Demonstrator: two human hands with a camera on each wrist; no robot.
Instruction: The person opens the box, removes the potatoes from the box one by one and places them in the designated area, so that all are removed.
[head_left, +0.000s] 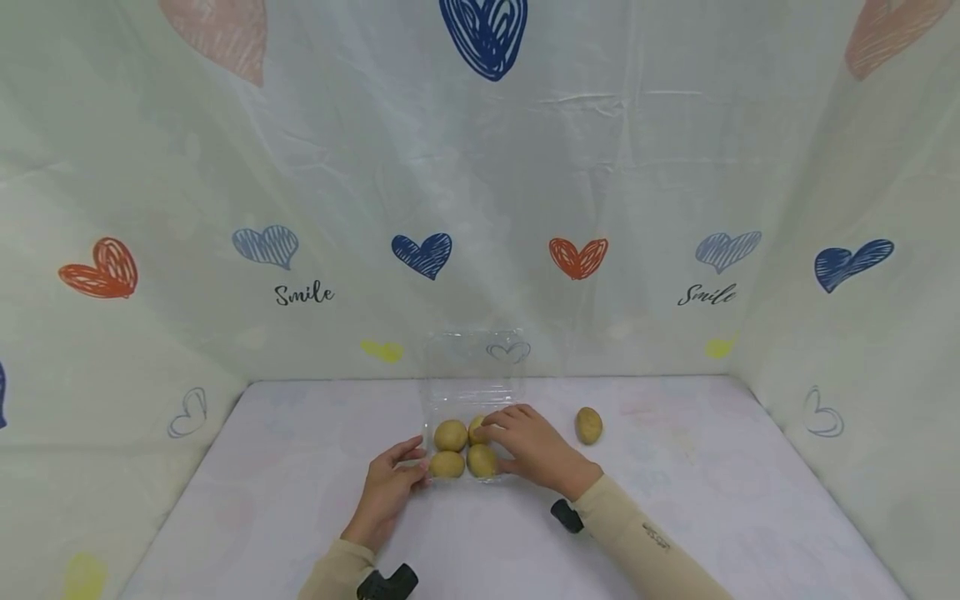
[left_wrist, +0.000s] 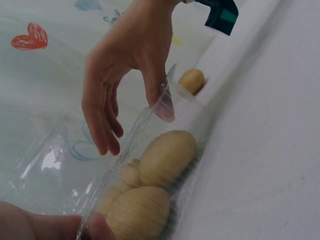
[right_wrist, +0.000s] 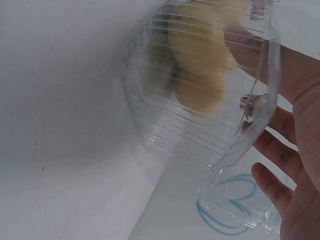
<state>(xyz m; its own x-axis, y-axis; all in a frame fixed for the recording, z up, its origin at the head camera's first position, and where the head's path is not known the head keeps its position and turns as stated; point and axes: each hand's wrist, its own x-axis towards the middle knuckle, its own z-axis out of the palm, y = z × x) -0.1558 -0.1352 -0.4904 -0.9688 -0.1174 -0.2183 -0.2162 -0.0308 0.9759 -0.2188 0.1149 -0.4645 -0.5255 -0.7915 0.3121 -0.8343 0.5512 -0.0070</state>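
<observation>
A clear plastic clamshell box (right_wrist: 187,125) stands on the table with its lid (head_left: 474,360) raised at the back. Several yellow potatoes (head_left: 450,436) lie inside it, two along the front. My left hand (head_left: 393,483) pinches the box's left rim between thumb and fingers. Over the right side reaches my right hand (head_left: 536,450), its thumb inside the wall beside the front right potato (head_left: 482,461). Its fingers extend, loosely bent, towards the back right potato (head_left: 475,428), which they partly cover. Nothing shows gripped in that hand.
One loose potato (head_left: 588,426) lies on the white tabletop (head_left: 675,500), right of the box. A pale curtain (head_left: 637,167) printed with hearts hangs behind the table and along its sides. Dark camera mounts (head_left: 567,516) sit at both wrists.
</observation>
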